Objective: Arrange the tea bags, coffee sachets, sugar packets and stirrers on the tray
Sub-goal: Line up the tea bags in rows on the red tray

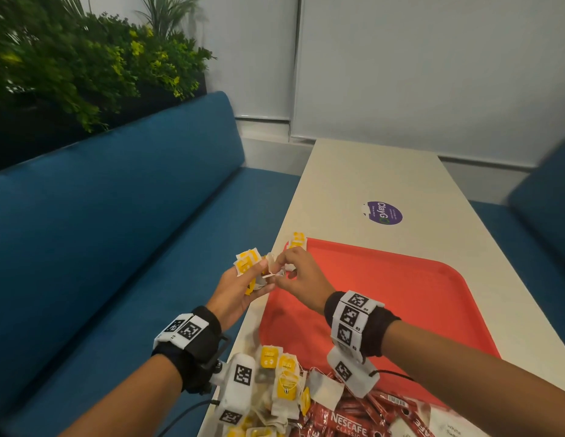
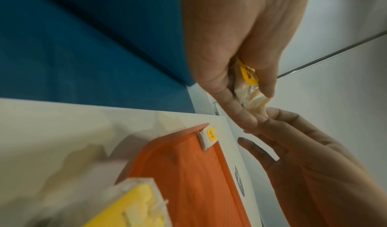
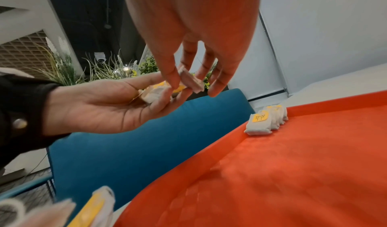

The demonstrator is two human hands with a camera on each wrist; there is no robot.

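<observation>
My left hand (image 1: 254, 280) is raised over the table's left edge and holds a bunch of tea bags (image 1: 248, 262) with yellow tags, seen also as the bunch (image 3: 155, 91) in its palm. My right hand (image 1: 282, 269) meets it and pinches one white tea bag (image 3: 191, 81) between thumb and forefinger at the bunch's end. The red tray (image 1: 401, 294) lies below the hands. A short row of tea bags (image 3: 266, 121) stands in its far left corner (image 1: 297, 241). Loose tea bags (image 1: 282, 381) and red coffee sachets (image 1: 349, 421) are heaped at the tray's near edge.
The tray rests on a long white table (image 1: 369, 171) with a purple sticker (image 1: 383, 213). A blue bench (image 1: 117, 231) runs along the left, with plants (image 1: 70, 64) behind it. Another blue seat (image 1: 546, 197) is on the right.
</observation>
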